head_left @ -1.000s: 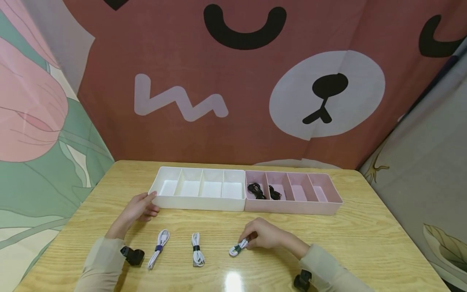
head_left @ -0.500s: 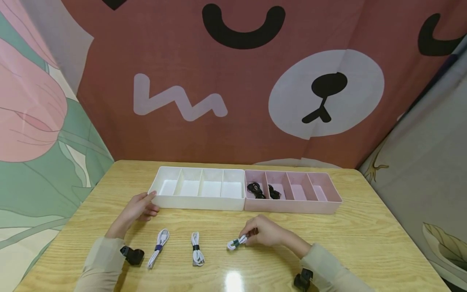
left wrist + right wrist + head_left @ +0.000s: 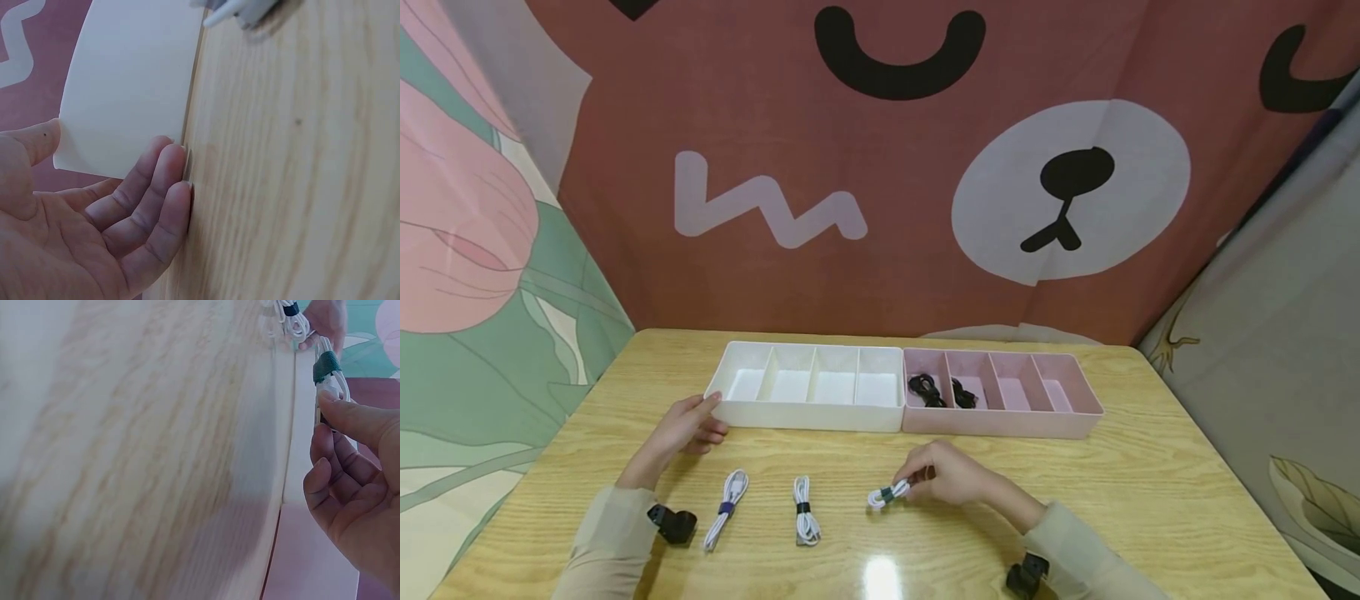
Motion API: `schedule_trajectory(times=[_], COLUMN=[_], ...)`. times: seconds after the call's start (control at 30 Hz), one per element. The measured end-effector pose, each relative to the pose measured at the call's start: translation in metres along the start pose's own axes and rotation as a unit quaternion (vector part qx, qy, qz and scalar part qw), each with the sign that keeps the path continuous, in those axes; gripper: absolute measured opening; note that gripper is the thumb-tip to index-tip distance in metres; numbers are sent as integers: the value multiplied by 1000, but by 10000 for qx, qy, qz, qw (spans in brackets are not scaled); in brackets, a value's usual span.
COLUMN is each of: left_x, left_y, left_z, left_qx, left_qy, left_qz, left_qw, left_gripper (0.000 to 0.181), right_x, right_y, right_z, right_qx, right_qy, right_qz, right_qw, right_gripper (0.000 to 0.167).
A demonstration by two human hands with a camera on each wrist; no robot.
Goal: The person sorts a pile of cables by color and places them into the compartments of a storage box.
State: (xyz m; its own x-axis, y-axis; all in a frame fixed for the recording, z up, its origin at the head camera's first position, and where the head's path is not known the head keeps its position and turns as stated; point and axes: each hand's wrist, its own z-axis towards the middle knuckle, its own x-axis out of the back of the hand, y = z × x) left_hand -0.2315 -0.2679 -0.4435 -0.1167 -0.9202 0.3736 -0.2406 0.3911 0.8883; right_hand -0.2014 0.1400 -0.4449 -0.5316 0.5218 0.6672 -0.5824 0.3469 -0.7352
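My right hand [image 3: 946, 473] pinches a bundled white charging cable [image 3: 889, 494] between thumb and fingers, held a little above the table. A green strap [image 3: 327, 365] wraps its coils in the right wrist view; the fingers cover one end. My left hand [image 3: 688, 425] is at the left end of a white four-slot organizer box [image 3: 805, 417]. In the left wrist view its thumb touches the box rim, and loosely bent fingers [image 3: 169, 169] lie by the bottom edge. Two more white cables lie nearby, one with a purple strap [image 3: 726, 507], one with a black strap [image 3: 803, 507].
A pink organizer box [image 3: 1000, 424] adjoins the white one on the right. Black cables [image 3: 927, 390] lie in its two leftmost compartments. The wooden table [image 3: 1150, 500] ends at a printed curtain [image 3: 760, 283] behind the boxes.
My right hand has raised the green-strapped cable slightly off the table, and the cable's free end has tipped up and left. My left hand stays in place.
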Motion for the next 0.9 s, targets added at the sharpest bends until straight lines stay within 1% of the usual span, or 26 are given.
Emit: schedule_trajectory(times=[0.3,0.57,0.67,0.9], left_x=[0,0,0,-1], left_y=[1,2,3,2], left_z=[-1,-3,-4,-3], left_qx=[25,15,19,10], left_qy=[-5,-24,-30,-34], left_qz=[-33,-44,-47,-3], left_qw=[10000,10000,10000,10000], left_gripper=[62,64,64,63], right_x=[3,8,10,13], right_y=[-3,-8,-9,-15], right_z=[-1,-1,-1,3], right_qx=[54,13,84,150], right_qy=[131,202,228,352], right_qz=[-60,35,21,-153], right_qw=[9999,9998,9997,9992], right_gripper=[18,17,17,16])
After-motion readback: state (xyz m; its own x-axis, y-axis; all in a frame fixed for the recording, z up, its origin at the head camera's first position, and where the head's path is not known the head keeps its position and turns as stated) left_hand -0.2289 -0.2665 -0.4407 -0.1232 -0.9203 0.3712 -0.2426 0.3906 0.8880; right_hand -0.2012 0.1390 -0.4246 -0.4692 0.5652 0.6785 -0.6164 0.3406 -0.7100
